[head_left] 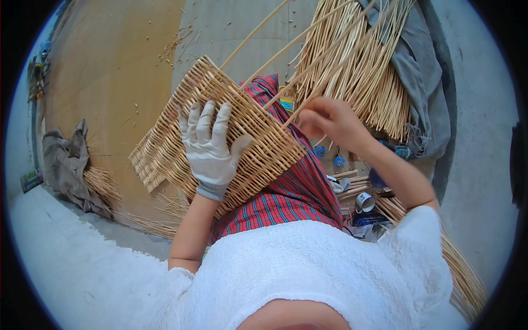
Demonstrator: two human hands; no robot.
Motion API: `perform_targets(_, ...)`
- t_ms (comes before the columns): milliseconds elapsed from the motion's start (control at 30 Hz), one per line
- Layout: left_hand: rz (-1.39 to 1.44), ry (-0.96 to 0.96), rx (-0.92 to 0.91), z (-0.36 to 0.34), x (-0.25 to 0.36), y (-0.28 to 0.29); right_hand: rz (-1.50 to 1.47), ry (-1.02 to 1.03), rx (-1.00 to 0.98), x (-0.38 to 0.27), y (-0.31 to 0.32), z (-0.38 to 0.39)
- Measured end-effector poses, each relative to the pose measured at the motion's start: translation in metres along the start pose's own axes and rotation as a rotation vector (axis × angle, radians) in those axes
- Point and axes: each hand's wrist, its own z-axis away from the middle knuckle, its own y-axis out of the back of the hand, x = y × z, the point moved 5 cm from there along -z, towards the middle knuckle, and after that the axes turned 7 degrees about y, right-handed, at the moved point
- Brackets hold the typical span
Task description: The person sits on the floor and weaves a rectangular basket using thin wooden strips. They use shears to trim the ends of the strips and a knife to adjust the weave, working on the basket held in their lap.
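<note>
White top (291, 264): nearest, across the lower edge.
Checked cloth (275, 203): red with blue lines, over the lap.
Gloved left hand (210, 148): palm-down on the weave, fingers slightly spread, thumb held apart.
Woven panel (264, 157): on the lap, tilted, tan and tightly woven, with a bend toward its lower-left end.
Bare right hand (340, 126): at the panel's right side, fingers curled beside the nearest rod; blur hides whether they pinch it.
Bare rods (278, 54): four long ones, fanning from the panel's upper-right edge.
Rod bundle (379, 91): loose on the floor (104, 71), beyond.
</note>
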Motion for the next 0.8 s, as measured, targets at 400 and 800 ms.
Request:
perform_targets(400,0.064,-0.022,-0.058,0.016,0.024,-0.009,1.089,0.677,-0.451,-0.04,-0.022,-0.036)
perform_targets(800,0.064,-0.026,0.014,0.011,0.025,0.003,1.014,0.689,-0.077,-0.034,-0.022,-0.019)
